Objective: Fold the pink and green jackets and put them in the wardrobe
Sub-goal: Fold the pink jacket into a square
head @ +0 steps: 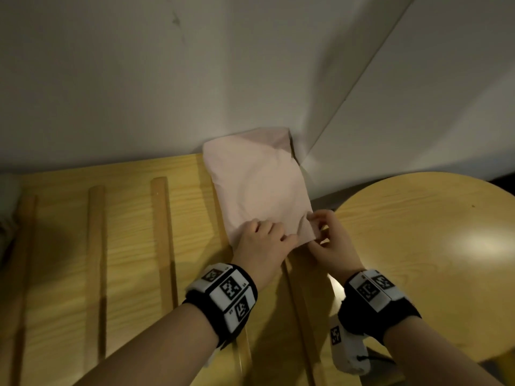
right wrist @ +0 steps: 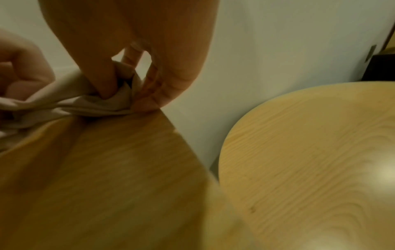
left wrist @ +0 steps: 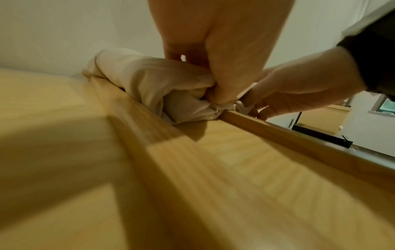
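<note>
The folded pink jacket lies on a slatted wooden surface, its far end against the white wall. My left hand grips the jacket's near edge, fingers curled into the cloth. My right hand pinches the near right corner of the jacket between thumb and fingers. Both hands sit side by side at the near end of the bundle. No green jacket shows in any view.
A round wooden table stands just right of the slatted surface, with a narrow gap between them. Raised wooden slats run toward the wall. A white wall closes the far side. Some grey cloth shows at the left edge.
</note>
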Demonstrator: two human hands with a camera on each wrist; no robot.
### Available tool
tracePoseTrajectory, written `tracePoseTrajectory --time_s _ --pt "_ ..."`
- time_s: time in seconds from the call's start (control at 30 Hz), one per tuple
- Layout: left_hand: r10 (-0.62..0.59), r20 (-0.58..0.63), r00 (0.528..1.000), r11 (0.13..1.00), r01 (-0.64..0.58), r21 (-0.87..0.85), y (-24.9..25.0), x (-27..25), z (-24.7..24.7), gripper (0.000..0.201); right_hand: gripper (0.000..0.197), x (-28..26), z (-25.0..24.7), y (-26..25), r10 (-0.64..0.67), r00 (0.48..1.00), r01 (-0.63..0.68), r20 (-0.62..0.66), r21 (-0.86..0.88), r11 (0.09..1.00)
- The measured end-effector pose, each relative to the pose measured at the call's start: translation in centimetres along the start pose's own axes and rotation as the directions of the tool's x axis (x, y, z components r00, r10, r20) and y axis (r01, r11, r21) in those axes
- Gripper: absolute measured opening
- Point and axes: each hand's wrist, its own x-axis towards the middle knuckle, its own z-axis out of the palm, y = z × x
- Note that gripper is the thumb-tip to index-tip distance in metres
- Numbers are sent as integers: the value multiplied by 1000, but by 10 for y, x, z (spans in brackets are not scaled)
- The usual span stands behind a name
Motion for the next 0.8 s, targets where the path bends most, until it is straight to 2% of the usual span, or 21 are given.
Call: tracePoseTrajectory --time_s 0.07,0.17,0.27,0.33,0.4,0.47,0.53,0.63,0.7,0.77,0.8 --pt "26 -6 1000 1000 -26 -8 0 -2 -1 31 22 -2 -4 1 -28 1000 27 -1 -89 996" --pt "55 -27 998 997 -57 -57 -5 -9 0 32 27 -2 -2 -5 4 1000 2 24 -235 972" --pt "50 -40 998 987 -56 -153 -12 -23 2 35 13 -4 4 -15 39 997 -14 68 -331 943" --pt "45 -48 998 967 -56 -248 -17 -35 3 40 25 -11 7 -19 94 994 -61 64 -401 914" --pt "7 -77 997 933 -35 -359 -25 -52 3 43 32 -21 12 -27 102 995 -95 -11 -471 877" --pt "-69 -87 994 900 24 -436 -35 -73 4 44 39 -34 21 -38 69 994 -101 -83 -503 859" --pt "-166 -82 983 881 110 -461 -48 -98 5 46 54 -48 34 -50 55 996 -84 -73 -498 863" --pt "-337 -70 939 839 266 -475 -76 -145 6 48 68 -71 59 -64 5 997 35 80 -496 868" --pt "-431 -63 900 816 359 -453 -96 -181 5 50 70 -83 79 -74 -65 977 154 202 -464 872" --pt "-549 -65 833 773 476 -420 -116 -219 1 52 68 -89 99 -84 -117 949 240 291 -431 870" --pt "-615 -72 785 736 539 -409 -124 -238 -1 51 66 -91 109 -90 -133 937 269 322 -428 863"
